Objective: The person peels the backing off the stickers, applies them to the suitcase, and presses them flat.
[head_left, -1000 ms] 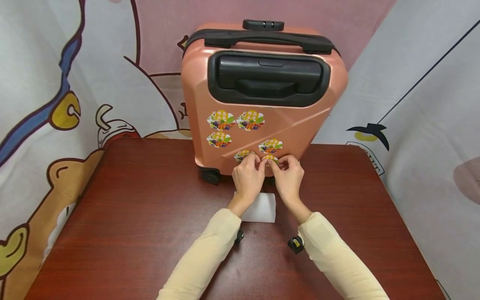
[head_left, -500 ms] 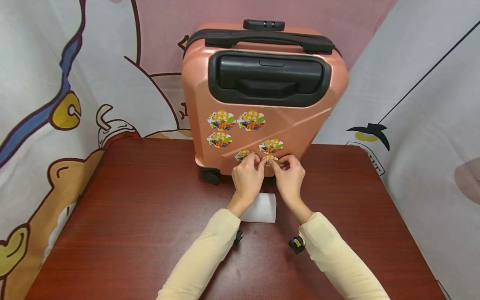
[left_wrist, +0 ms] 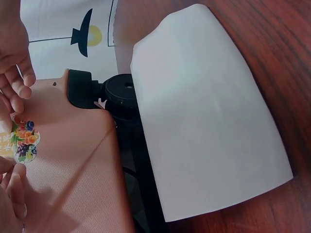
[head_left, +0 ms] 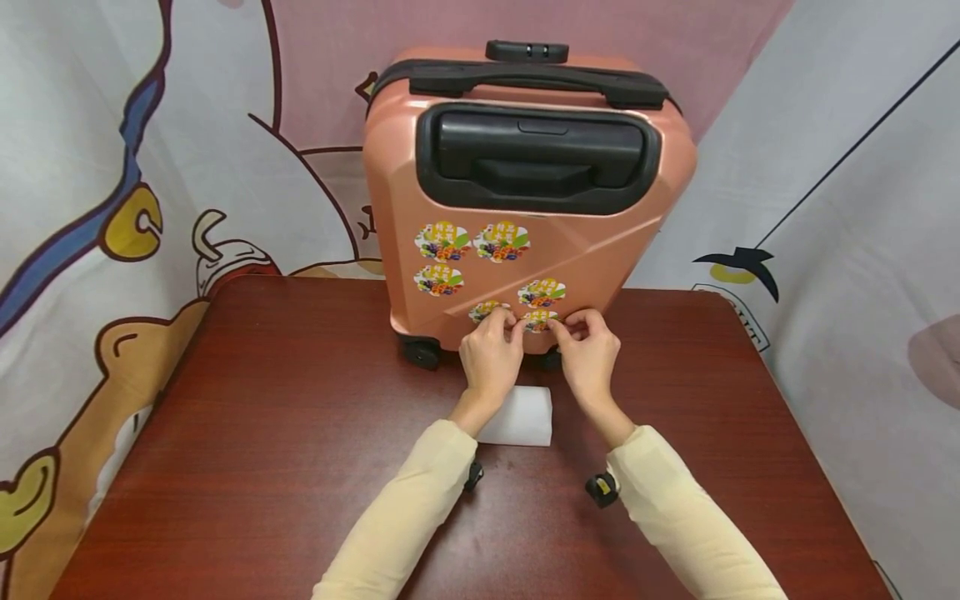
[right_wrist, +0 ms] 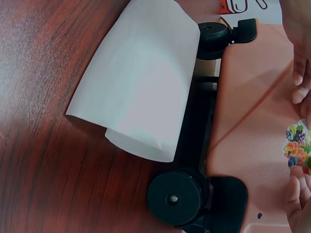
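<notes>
A round fruit-print sticker lies low on the front of a rose-gold suitcase. My left hand has thumb and fingertips together at the sticker's left edge. At its right edge, my right hand pinches with thumb and bent fingers. Up close in the left wrist view, the sticker looks flat against the shell, with fingertips covering its ends. The right wrist view shows the fruit print between both hands. Another sticker sits just above, and one more is partly behind my left hand.
A curled white sheet rests on the brown table below my hands, close to the suitcase wheels. Three stickers, among them the upper left one, are higher on the shell. A printed curtain hangs behind.
My hands have drawn slightly apart, the right one moving right and the left one a little left. More of the sticker between them now shows. The suitcase stays put.
</notes>
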Motion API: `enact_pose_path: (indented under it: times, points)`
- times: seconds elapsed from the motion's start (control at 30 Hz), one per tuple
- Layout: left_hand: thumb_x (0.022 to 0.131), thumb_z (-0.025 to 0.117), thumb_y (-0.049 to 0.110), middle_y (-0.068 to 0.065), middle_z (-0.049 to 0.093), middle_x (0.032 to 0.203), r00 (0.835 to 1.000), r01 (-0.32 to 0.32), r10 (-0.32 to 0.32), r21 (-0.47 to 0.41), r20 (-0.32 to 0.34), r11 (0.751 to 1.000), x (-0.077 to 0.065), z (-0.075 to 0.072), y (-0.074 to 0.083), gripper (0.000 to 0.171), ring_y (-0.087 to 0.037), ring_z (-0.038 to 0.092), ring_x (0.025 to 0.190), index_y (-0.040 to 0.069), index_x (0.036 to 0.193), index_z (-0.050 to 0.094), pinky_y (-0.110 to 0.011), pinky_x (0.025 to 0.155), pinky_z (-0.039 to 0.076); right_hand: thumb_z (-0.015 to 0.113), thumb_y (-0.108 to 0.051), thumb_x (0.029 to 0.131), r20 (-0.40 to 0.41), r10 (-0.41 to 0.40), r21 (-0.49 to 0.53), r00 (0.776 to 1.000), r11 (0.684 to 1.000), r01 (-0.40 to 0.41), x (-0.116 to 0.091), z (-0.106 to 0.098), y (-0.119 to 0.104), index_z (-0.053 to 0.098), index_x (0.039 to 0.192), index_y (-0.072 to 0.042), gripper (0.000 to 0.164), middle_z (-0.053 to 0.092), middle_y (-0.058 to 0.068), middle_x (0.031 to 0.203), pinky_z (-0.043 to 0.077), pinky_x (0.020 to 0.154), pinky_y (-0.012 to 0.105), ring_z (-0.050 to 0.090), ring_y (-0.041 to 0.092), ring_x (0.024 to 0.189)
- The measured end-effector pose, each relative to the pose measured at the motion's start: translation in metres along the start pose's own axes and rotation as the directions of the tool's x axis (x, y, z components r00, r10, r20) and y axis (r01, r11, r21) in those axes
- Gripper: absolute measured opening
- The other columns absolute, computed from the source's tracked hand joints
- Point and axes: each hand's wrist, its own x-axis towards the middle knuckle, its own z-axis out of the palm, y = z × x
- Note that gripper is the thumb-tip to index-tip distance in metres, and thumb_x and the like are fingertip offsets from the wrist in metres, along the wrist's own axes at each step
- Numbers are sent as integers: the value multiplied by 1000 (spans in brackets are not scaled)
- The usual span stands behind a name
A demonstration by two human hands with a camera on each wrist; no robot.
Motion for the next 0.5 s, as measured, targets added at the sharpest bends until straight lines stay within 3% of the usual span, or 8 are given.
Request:
enact_pose_path:
  times: [0.3,0.4,0.5]
  points:
    - [77,73,15,1,62,62,1000,14,-14,-1,-10,1000,-1,-3,-3,17,-9,57,49,9,70,59,-24,42,43,72,-5,77,44,12,49,999,999,-14,3,-6,5,59,77,3,15,59,14,61,40,43,10,45,-8,44]
    - [77,73,15,1,61,60,999,23,-23,-22,23,999,-2,-6,-4,17,-9,55,47,10,70,59,-24,42,42,69,-3,78,70,6,77,998,997,-11,3,-9,7,59,78,4,12,61,15,64,40,43,11,46,-7,43]
    - [77,73,17,2,61,60,993,58,-49,-81,109,995,-3,-9,-6,16,-8,55,48,10,71,60,-24,46,44,67,-1,79,128,-2,103,992,995,-12,3,-12,9,60,81,4,9,62,14,68,41,43,12,54,5,45]
